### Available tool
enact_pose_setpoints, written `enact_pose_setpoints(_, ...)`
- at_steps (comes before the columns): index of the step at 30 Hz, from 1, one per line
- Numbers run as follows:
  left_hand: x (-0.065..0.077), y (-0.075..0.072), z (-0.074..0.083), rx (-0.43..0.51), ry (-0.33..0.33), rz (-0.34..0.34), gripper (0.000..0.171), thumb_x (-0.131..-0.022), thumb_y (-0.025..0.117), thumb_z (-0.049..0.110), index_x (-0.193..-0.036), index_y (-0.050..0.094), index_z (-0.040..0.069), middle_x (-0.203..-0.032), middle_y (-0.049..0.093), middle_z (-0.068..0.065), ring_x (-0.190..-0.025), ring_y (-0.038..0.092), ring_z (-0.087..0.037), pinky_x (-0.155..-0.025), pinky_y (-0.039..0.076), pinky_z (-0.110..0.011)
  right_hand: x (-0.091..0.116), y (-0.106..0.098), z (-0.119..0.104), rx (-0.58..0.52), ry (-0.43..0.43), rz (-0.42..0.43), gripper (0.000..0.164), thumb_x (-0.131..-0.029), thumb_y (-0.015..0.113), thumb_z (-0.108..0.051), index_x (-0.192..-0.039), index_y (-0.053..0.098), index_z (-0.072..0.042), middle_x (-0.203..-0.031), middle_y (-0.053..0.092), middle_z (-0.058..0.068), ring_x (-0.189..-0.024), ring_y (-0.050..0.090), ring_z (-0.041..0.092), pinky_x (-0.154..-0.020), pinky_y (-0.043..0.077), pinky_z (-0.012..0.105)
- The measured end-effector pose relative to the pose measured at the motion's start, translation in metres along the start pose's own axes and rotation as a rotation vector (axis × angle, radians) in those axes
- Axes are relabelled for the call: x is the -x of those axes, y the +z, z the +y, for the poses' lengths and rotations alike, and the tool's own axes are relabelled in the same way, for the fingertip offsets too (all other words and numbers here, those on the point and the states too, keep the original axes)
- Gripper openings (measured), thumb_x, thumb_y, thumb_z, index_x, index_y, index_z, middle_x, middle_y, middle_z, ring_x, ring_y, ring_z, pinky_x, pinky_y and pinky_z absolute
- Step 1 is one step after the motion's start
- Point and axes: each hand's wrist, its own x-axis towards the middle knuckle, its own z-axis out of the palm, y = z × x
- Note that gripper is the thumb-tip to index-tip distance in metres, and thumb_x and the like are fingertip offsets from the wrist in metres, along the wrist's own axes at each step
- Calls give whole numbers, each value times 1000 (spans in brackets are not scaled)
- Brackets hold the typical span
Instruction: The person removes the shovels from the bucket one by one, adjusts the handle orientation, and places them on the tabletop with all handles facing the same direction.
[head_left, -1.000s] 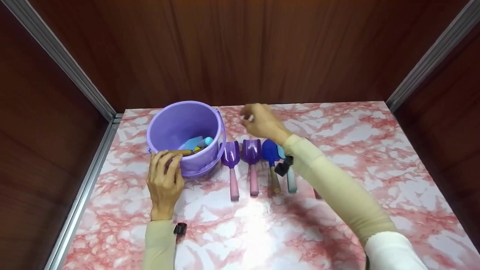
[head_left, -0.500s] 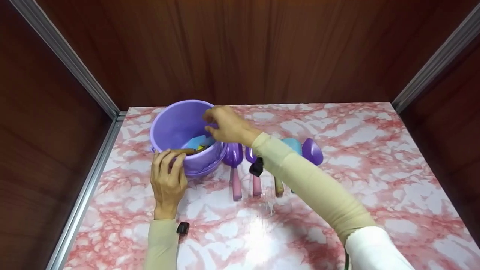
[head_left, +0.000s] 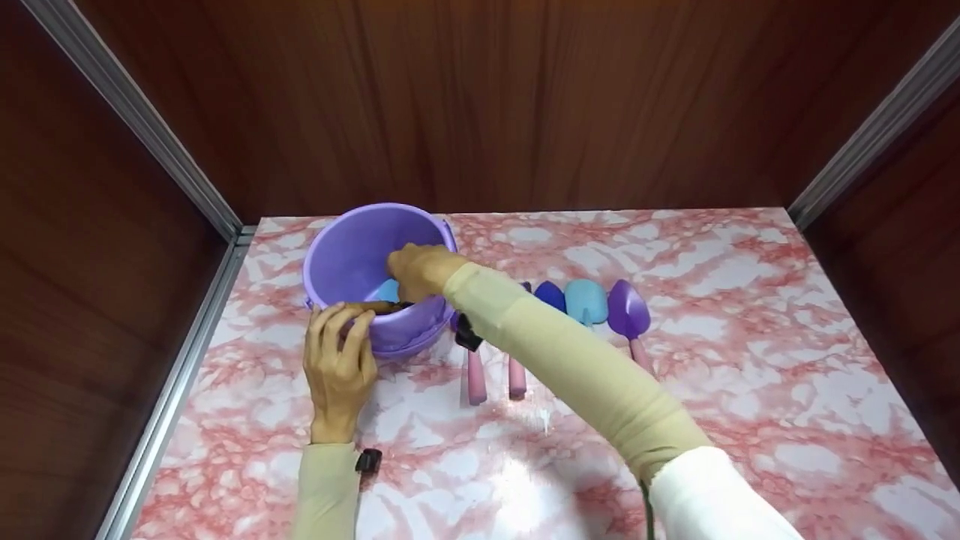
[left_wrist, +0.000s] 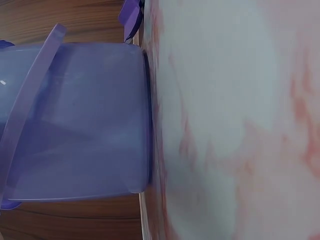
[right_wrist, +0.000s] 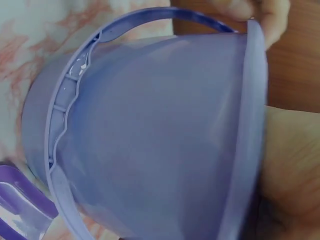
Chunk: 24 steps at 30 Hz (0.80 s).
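Observation:
A purple bucket (head_left: pixel 349 259) stands at the left of the marbled tabletop. My left hand (head_left: pixel 339 373) grips its front rim, fingers hooked over the edge. My right hand (head_left: pixel 424 270) reaches over the right side of the rim into the bucket, its fingers hidden inside. Within the bucket, a brown handle (head_left: pixel 369 307) lies along the front rim and a light blue piece (head_left: pixel 388 291) shows beyond it. In the right wrist view, the bucket wall (right_wrist: pixel 150 125) with its hanging handle (right_wrist: pixel 56 115) fills the middle. From the left wrist, the bucket's side (left_wrist: pixel 85 120) is seen close up.
Toy shovels lie in a row right of the bucket, partly under my right arm: pink handles (head_left: pixel 517 377), a dark blue blade (head_left: pixel 550 296), a light blue blade (head_left: pixel 586 301) and a purple one (head_left: pixel 628 309). Wooden panels (head_left: pixel 495 105) enclose the tabletop (head_left: pixel 750 420).
My right hand has moved left and down from above the shovels into the bucket. The left hand keeps its grip on the rim.

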Motion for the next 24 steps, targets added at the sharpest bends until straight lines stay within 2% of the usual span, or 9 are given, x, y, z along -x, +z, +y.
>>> enact_pose_setpoints(4,0,-1,0,3,-7,10,22,-107,60,17,-113,78,6,-112,75,-16,-115,67,-40,-116,48,-61,-11,4,-13,32,67,-44,28,-104,59,-21,-126,71,-8,-134,71,13,-119,69,27,-98,62,46)
enact_pose_setpoints(10,1,0,1,4,-2,3,21,-105,61,15,-113,78,6,-112,75,-16,-115,67,-40,-118,47,-60,-21,12,-23,19,172,-78,39,-110,52,-26,-144,64,-13,-149,62,10,-134,63,27,-109,58,49)
enact_pose_setpoints(19,0,1,1,3,-8,3,19,-105,61,13,-112,78,6,-111,75,-16,-115,66,-40,-119,47,-60,-22,15,-21,-44,185,-38,39,-108,53,-24,-142,66,-11,-148,62,13,-133,64,30,-110,57,49)
enact_pose_setpoints(24,2,0,2,-1,-18,1,20,-105,61,13,-112,78,7,-112,74,-16,-115,66,-40,-120,46,-60,-24,18,-24,-102,216,-39,37,-107,55,-24,-140,68,-12,-149,62,11,-135,59,34,-112,55,48)
